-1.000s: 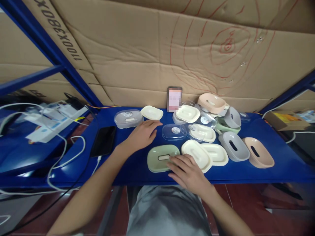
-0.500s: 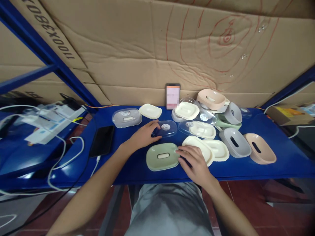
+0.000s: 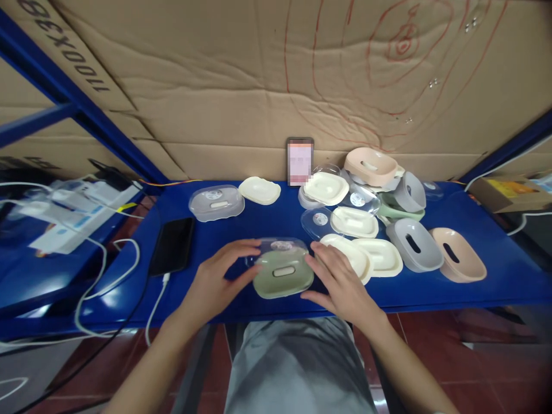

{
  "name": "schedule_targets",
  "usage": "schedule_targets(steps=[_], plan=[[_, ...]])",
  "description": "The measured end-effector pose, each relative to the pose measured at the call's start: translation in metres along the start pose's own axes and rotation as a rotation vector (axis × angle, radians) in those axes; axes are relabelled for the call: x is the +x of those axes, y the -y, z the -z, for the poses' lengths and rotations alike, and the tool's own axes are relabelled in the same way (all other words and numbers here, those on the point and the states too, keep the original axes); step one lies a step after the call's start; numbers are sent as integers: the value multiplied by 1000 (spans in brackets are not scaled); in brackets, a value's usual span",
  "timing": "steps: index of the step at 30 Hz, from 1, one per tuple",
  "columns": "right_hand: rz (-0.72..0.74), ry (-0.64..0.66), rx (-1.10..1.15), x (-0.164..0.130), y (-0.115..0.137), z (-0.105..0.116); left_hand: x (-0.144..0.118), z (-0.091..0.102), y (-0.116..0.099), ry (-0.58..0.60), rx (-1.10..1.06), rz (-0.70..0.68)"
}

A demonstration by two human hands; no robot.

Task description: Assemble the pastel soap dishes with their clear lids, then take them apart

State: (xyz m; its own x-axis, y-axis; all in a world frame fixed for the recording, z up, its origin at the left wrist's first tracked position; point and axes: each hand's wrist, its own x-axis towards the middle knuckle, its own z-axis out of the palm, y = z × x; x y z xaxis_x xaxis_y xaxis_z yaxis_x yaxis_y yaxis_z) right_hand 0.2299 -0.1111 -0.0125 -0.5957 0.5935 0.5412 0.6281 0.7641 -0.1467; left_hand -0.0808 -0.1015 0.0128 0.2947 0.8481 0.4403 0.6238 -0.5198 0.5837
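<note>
A green soap dish (image 3: 282,277) lies near the front edge of the blue shelf (image 3: 495,276). A clear plastic lid (image 3: 280,248) rests tilted over its far side. My left hand (image 3: 219,279) holds the lid's left end, fingers curled around it. On the dish's right side, my right hand (image 3: 340,279) grips the dish and touches the lid's right end.
Cream (image 3: 379,256), grey (image 3: 414,244) and pink (image 3: 457,261) soap dishes and clear lids crowd the right. A lidded grey dish (image 3: 214,202) and a cream tray (image 3: 259,190) sit back left. A black phone (image 3: 172,245) with a cable lies left; another phone (image 3: 299,161) leans on the cardboard wall.
My left hand picked up the clear lid from mid-shelf and brought it toward me onto the green dish. My right hand shifted to the dish's right side.
</note>
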Motion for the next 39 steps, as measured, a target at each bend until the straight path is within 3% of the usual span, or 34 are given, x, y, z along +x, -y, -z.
schedule_targets(steps=[6,11,23,27,34,39], plan=[[52,99,-17,-4,1,-4,-43,-28,-18,-73,167,-186],[73,50,6,-5,3,-6,-44,-41,-18,-76,269,-234],[87,22,-14,-9,5,-10,-47,-47,-15,-118,364,-314],[95,38,-33,-7,7,-9,-48,-28,2,-103,391,-248],[57,19,-64,-7,10,-9,-40,32,63,-149,491,-24],[49,-9,-50,-5,10,-10,-10,45,86,-94,577,79]])
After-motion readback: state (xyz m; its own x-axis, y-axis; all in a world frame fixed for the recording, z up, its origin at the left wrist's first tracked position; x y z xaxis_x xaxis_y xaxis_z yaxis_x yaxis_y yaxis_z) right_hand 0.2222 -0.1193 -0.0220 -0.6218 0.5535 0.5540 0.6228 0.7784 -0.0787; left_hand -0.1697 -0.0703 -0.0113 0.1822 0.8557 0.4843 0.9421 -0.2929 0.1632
